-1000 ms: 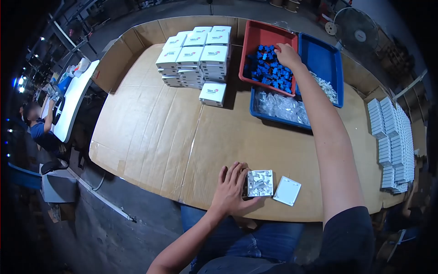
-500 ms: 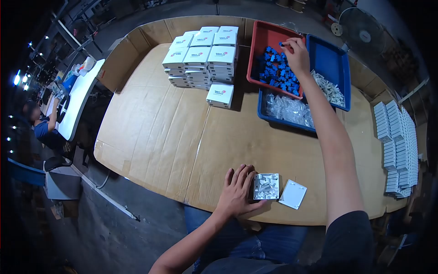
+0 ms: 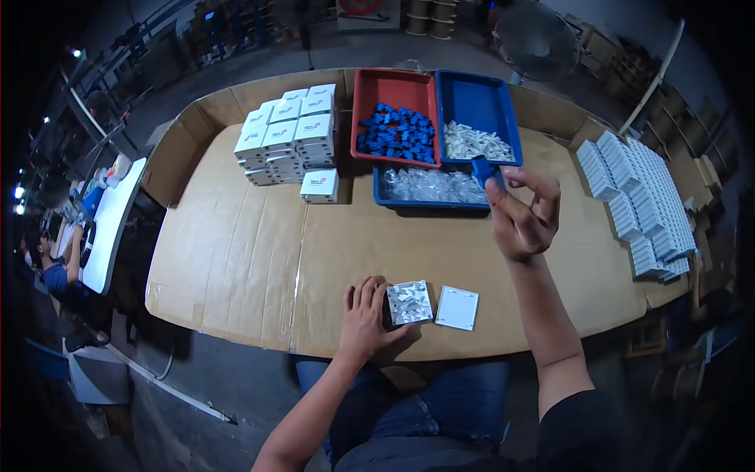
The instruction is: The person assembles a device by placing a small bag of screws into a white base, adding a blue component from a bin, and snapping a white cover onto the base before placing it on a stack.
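Observation:
My left hand [image 3: 364,316] lies around the left side of an open white plastic box [image 3: 410,302], its thumb along the near edge and its fingers at the far left corner. Small white fittings show inside the box. Just right of it, a flat white lid [image 3: 457,307] rests on the cardboard. Raised over the table, my right hand [image 3: 525,212] pinches a small blue plastic connector [image 3: 483,168] between thumb and finger. Behind the hand are a red tray [image 3: 363,85] of loose blue connectors [image 3: 397,132] and a blue tray [image 3: 476,94] with small white parts [image 3: 474,143].
Finished-looking white boxes [image 3: 283,135] with printed lids are stacked at the back left. A lower blue tray [image 3: 429,208] holds clear plastic bags [image 3: 435,186]. White housings [image 3: 638,204] stand in rows at the right. Cardboard walls [image 3: 177,161] edge the table; a person [image 3: 59,267] sits far left.
My right hand has come back from the red tray toward me, bringing a blue connector. My left hand stays at the open box. The whole view has shifted with my head.

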Demonstrator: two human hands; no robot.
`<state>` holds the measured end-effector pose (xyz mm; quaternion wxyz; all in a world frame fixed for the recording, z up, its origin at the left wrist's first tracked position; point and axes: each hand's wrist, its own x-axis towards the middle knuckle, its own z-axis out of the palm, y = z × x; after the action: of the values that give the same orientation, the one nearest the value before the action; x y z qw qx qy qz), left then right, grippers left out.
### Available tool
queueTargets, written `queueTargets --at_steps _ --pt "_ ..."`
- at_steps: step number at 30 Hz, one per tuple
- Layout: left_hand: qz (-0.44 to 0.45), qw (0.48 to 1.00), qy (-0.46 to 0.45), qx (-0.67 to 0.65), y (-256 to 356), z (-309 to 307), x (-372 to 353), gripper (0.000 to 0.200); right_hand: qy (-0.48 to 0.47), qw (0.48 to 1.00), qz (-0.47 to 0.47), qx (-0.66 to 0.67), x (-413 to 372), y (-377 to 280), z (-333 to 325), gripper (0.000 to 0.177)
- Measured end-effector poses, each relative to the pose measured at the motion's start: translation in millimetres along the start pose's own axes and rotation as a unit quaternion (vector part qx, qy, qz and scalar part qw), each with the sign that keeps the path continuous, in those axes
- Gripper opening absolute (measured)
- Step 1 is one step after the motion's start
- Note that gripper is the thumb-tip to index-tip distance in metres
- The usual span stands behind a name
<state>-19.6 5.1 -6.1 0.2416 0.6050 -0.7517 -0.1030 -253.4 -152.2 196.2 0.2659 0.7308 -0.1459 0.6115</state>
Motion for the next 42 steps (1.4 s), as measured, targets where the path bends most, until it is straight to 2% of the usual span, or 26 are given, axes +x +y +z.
queueTargets --at_steps 7,10,11,12,14,15,16,18,20,21,24,27,30,34,37,42 --pt "0.006 1.000 0.009 0.000 2.7 -1.1 -1.1 0.094 0.030 0.999 0.016 0.006 17.0 -41.7 -43.9 0.029" --pt "0.012 1.000 0.007 -0.001 4.6 -2.3 -1.0 0.093 0.043 0.995 0.084 0.041 17.8 -54.5 -46.5 0.024" --pt "0.013 1.000 0.006 -0.010 4.4 -3.4 -1.3 0.093 0.053 0.987 0.112 0.104 14.0 -55.5 -43.9 0.024" --pt "0.012 1.000 0.004 -0.021 4.1 -3.1 -1.8 0.092 0.079 0.956 0.215 0.183 11.8 -63.1 -40.0 0.025" --pt "0.011 1.000 0.010 -0.018 1.9 -0.2 -3.7 0.091 0.128 0.842 0.411 0.326 5.8 -84.2 -34.8 0.027" --pt "0.010 1.000 0.012 -0.018 2.2 -0.5 -3.5 0.091 0.117 0.748 0.526 0.387 6.7 -92.2 -41.8 0.029" --pt "0.010 1.000 0.014 -0.017 2.3 -0.3 -3.7 0.091 0.157 0.650 0.591 0.451 3.8 -100.2 -43.1 0.034" --pt "0.010 1.000 0.016 -0.019 1.0 1.1 -2.9 0.091 0.176 0.529 0.634 0.536 -4.3 -110.0 -52.0 0.042" --pt "0.007 1.000 0.016 -0.023 1.0 -0.5 -2.2 0.091 0.245 0.349 0.650 0.629 -22.2 -112.2 -56.3 0.047" --pt "0.004 1.000 0.013 -0.023 0.7 -1.3 -2.4 0.091 0.258 0.309 0.633 0.661 -26.9 -113.8 -57.5 0.043" --pt "-0.001 1.000 0.007 -0.026 2.0 -0.1 -1.5 0.091 0.291 0.266 0.631 0.668 -31.8 -116.7 -55.0 0.038" --pt "0.002 1.000 0.007 -0.021 1.6 -0.7 -1.7 0.091 0.264 0.303 0.650 0.646 -27.8 -116.7 -52.3 0.035" --pt "0.002 1.000 0.003 -0.018 0.0 0.6 -1.4 0.091 0.243 0.304 0.615 0.686 -42.8 -117.4 -49.0 0.032" --pt "0.000 1.000 0.007 -0.027 2.7 -2.1 -0.2 0.091 0.185 0.364 0.611 0.679 -49.3 -117.5 -46.5 0.028" --pt "-0.001 1.000 0.007 -0.026 4.3 -4.2 -0.1 0.091 0.152 0.374 0.578 0.709 -53.8 -118.5 -45.3 0.032" --pt "0.001 1.000 0.011 -0.023 4.1 -3.3 -0.6 0.092 0.151 0.339 0.562 0.739 -58.7 -122.0 -45.2 0.039"
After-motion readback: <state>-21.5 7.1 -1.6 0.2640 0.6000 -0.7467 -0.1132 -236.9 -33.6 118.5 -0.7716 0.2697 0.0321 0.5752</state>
